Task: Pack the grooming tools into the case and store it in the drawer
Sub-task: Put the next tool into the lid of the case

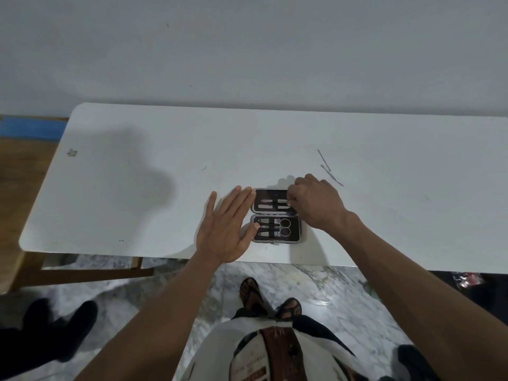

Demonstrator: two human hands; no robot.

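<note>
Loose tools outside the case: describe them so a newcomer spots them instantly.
Start at the white table and find the open dark case near its front edge. Beyond the right hand, toward the wall, lie the thin metal tools. Unlike the tools strapped inside, they lie bare on the tabletop.

The case (pixel 276 215) is lying open on the table (pixel 137 188), near its front edge, with one half behind the other. Scissors (pixel 283 227) are sitting in the near half, and slim tools (pixel 270 204) in the far half. Two thin tools (pixel 328 167), possibly picks, are lying behind and to the right of the case, apart from it. The left hand (pixel 225 229) is lying at the case's left side, the right hand (pixel 316 202) at the far half's right end.
</note>
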